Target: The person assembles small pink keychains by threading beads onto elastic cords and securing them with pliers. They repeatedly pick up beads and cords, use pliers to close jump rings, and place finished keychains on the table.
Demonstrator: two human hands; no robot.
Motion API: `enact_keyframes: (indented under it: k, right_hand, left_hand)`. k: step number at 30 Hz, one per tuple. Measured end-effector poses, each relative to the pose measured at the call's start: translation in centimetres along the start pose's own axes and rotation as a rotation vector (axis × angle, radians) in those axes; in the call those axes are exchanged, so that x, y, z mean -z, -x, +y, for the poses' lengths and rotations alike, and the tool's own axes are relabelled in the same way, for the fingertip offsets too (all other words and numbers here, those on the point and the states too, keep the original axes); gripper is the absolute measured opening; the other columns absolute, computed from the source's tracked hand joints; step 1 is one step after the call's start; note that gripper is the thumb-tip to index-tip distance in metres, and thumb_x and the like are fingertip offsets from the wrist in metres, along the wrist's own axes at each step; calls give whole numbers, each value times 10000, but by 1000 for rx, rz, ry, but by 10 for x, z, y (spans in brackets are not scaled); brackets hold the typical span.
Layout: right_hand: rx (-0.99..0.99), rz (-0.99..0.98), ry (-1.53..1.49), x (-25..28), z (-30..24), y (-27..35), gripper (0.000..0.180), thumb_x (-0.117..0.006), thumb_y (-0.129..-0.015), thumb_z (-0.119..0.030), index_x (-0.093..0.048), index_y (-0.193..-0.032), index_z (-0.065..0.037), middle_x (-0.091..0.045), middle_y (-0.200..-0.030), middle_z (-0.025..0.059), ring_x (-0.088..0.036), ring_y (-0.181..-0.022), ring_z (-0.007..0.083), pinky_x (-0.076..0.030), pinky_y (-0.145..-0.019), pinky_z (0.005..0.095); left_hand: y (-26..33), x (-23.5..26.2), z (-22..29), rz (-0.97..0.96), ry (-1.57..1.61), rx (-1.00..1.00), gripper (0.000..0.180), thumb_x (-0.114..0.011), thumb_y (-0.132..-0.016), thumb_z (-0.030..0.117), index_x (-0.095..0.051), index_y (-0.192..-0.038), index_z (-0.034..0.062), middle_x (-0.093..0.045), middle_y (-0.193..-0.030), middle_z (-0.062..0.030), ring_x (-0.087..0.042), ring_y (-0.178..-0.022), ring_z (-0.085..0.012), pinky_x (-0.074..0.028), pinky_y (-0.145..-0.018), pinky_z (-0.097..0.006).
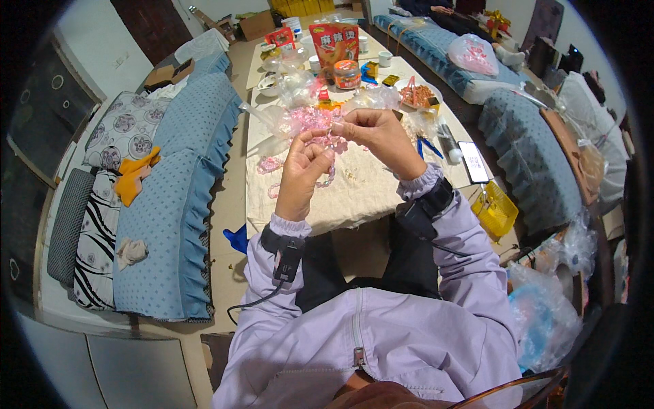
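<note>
Over the near part of the cloth-covered table [368, 198], both hands are raised and close together. My left hand [305, 170] has its fingers closed on a pale pink beaded strand [332, 170], which hangs in a curve beside the thumb. Thumb and forefinger of my right hand [381, 140] pinch at the strand's upper end; the exact spot is too small to make out. Behind the hands lies a heap of pink beads [320, 121] in clear plastic. Left of my left hand rests a pink beaded loop [270, 164].
Blue-handled pliers [429, 147], a phone [472, 162] and a yellow basket [496, 210] lie at the right. A red food packet [335, 44], an orange-lidded jar [347, 73] and a plate of reddish food [419, 95] stand farther back. Blue-covered sofas [180, 177] flank the table.
</note>
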State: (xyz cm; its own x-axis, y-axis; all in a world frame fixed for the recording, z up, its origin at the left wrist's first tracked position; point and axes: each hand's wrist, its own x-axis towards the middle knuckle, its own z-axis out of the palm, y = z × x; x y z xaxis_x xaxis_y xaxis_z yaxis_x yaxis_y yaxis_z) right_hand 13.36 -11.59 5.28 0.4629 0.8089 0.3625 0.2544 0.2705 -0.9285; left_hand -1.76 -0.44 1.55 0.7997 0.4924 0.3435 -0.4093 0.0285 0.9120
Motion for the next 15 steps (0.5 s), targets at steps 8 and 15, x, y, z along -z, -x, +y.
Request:
enact_keyframes:
  k: [8,15]
  right_hand:
    - [5,-91,-26,0,28,6,214,-736,-902,-216,-726,-834,-14,-669,-754,-4,-552,-687,47,-434,-612,224]
    - [-151,-73,-79,-11,85,26,226,-724,-918,-237,-718,-864,-18,-672,-765,-4,-566,-700,52,-454,-631,232]
  left_hand:
    - [0,6,-12,12,-80,123,214,-674,-956,214,-699,-1053,24,-677,-881,-23,-545,-729,-54,-424,-626,-201]
    - [12,26,-61,24,51,392,165,-656,-962,179,-651,-1031,29,-663,-864,-25,-579,-733,-75,-431,-664,-204]
